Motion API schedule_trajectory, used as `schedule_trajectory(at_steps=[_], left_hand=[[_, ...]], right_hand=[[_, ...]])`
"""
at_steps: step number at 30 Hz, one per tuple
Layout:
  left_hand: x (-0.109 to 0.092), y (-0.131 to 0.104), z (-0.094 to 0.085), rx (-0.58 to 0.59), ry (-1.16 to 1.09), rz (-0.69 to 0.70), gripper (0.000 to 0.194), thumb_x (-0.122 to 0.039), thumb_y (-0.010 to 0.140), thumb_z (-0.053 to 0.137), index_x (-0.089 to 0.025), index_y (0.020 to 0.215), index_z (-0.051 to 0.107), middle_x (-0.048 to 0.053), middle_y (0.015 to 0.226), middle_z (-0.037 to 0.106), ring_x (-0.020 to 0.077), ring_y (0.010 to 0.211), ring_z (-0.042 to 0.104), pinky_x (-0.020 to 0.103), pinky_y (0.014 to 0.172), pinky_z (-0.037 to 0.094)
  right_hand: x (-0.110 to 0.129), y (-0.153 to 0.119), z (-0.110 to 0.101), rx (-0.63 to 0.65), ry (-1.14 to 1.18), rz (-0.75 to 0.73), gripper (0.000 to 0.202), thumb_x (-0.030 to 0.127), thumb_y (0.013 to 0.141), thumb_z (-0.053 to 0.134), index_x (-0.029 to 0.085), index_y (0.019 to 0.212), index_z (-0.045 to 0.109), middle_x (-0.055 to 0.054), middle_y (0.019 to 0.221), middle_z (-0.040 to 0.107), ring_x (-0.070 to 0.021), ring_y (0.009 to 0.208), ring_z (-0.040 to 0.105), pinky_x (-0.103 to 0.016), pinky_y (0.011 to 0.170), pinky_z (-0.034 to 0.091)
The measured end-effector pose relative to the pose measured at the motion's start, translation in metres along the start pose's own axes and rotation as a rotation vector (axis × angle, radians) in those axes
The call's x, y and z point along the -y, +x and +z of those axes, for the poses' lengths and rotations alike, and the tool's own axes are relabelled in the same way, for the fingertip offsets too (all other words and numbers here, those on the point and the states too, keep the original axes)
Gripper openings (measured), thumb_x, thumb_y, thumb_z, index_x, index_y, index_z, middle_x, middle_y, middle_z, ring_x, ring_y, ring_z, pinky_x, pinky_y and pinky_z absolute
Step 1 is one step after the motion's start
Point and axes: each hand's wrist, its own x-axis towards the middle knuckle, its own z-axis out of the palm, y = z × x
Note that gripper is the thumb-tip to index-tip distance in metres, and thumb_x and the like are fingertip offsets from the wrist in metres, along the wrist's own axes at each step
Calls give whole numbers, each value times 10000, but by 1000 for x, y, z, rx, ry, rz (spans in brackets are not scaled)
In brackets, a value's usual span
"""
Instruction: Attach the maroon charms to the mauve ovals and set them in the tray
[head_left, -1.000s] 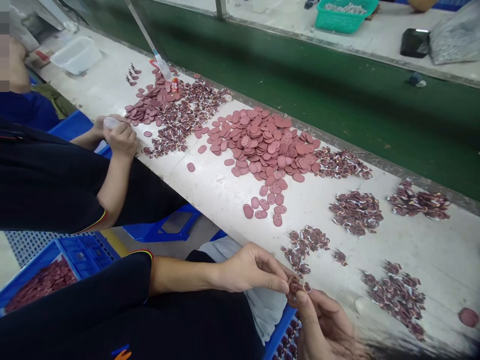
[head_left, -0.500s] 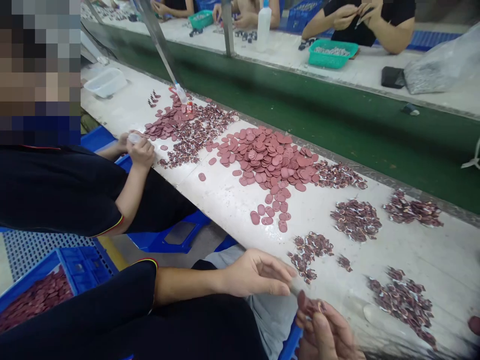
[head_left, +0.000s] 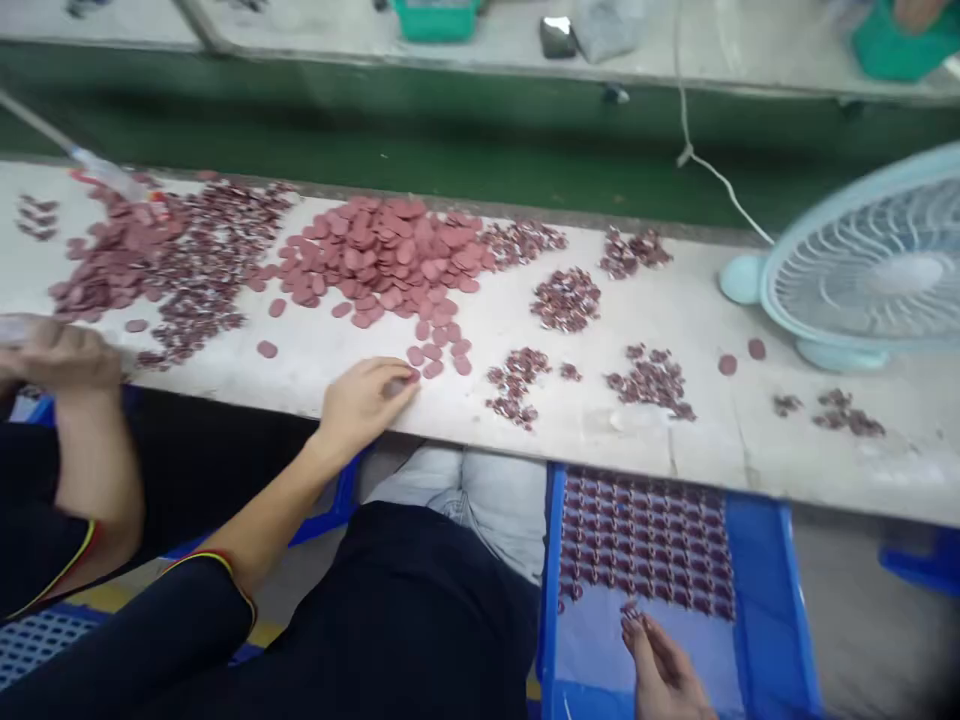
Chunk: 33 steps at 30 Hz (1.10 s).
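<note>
My left hand (head_left: pixel 367 402) reaches onto the white table, thumb and fingertips pinched at the edge of a reddish oval disc (head_left: pixel 413 376). Next to it lie several loose discs (head_left: pixel 433 352) and a large pile of them (head_left: pixel 397 250). Over the blue tray (head_left: pixel 772 600), my right hand (head_left: pixel 664 668) pinches a small dark-red piece (head_left: pixel 630 608); blur hides its details. Neat rows of similar dark-red pieces (head_left: pixel 649 540) stand on the tray's pale lining.
Heaps of small dark-red parts (head_left: pixel 566 300) dot the table (head_left: pixel 697 300). A pale blue fan (head_left: pixel 862 265) stands at the right. A co-worker's hand (head_left: pixel 64 350) is at the left. Beyond the green strip (head_left: pixel 450 150) runs another bench with a green basket (head_left: pixel 437 18).
My view has swung right, bringing the fan and tray into sight. My left hand has moved from beside my right hand to the discs; my right hand is now over the tray.
</note>
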Motion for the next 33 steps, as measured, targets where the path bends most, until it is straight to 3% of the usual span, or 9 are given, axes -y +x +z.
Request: schedule_trajectory(at_steps=[5,9,13,18,23,27,33], left_hand=[[4,8,-11,69,-77,-27,240,-405,881,749,-253,1061,795,42,1145,783,242,1038,723,347,956,553],[0,10,-19,13,-209,-129,353,-417,814,824,-246,1120,785,43,1112,777,205,970,722,287,836,578],[-10,7,-22,3,-486,-190,400,-401,757,878,-215,1098,780,56,1009,782,204,944,733,275,778,600],[-23,0,-20,100,-760,-268,365,-358,714,905,-185,1012,784,85,981,785,240,990,743,251,674,586],[-31,-3,-16,110,-810,-308,332,-352,691,915,-201,966,806,60,983,772,156,827,701,213,607,555],[-37,-3,-14,109,-815,-336,334,-365,660,919,-196,925,804,63,967,755,155,796,689,219,583,547],[-41,-3,-12,116,-847,-355,354,-362,642,926,-191,924,796,55,902,736,160,783,692,233,579,535]], right_hand=[[-47,-12,5,65,-203,25,324,660,685,738,383,846,787,33,839,820,-353,1017,775,-545,958,597],[-63,-12,24,109,-187,-43,338,643,736,700,353,890,780,24,882,819,-334,990,775,-527,923,598],[-75,-11,38,130,-161,-87,396,617,755,728,267,936,763,-8,884,797,-255,884,765,-472,848,600],[-84,-13,44,182,-142,-114,443,624,781,728,218,958,748,-12,872,781,-203,838,731,-455,849,586],[-85,-15,52,189,-128,-132,424,585,815,728,198,989,731,-12,893,767,-182,836,709,-436,858,575],[-83,-14,54,186,-101,-151,407,564,802,754,198,980,730,-4,881,762,-183,837,709,-406,813,576],[-85,-13,57,184,-114,-157,412,572,815,738,200,992,728,-7,903,760,-179,858,701,-425,867,561]])
